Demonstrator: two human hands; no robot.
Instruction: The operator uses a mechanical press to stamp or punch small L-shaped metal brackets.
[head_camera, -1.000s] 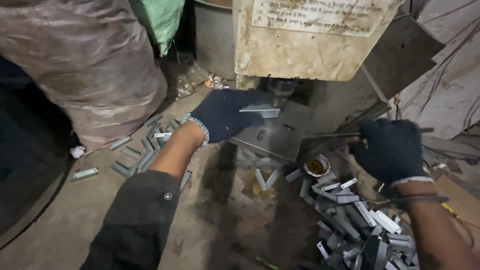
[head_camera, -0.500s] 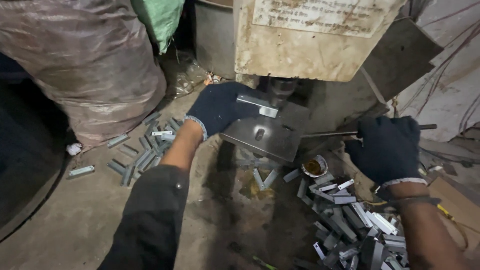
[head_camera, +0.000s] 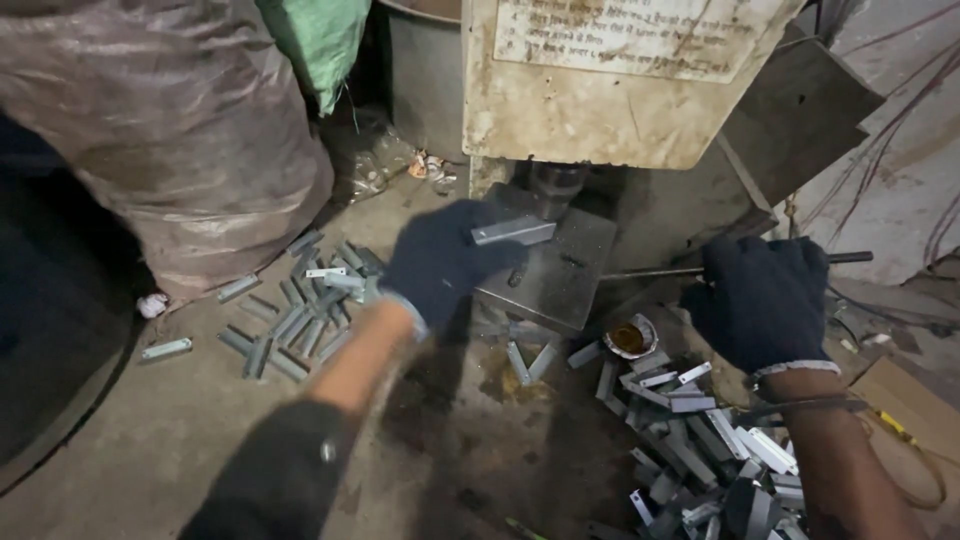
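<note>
My left hand (head_camera: 440, 262), in a dark glove, holds a small grey metal strip (head_camera: 512, 232) just above the steel bed plate (head_camera: 560, 280) of a press machine (head_camera: 610, 80). The round ram (head_camera: 555, 185) hangs right behind the strip. My right hand (head_camera: 765, 300), also gloved, is closed around a thin metal lever rod (head_camera: 650, 271) that sticks out to the right of the plate. A heap of similar metal pieces (head_camera: 700, 450) lies below my right hand.
A second scatter of metal strips (head_camera: 300, 305) lies on the dirty floor at left, beside a large bulging plastic sack (head_camera: 170, 120). A small round tin with brown liquid (head_camera: 630, 338) sits by the plate. A grey drum (head_camera: 425, 70) stands behind. Wires hang at right.
My left hand has drawn back a little from under the ram, carrying the strip toward the left edge of the plate. My right hand stays on the rod.
</note>
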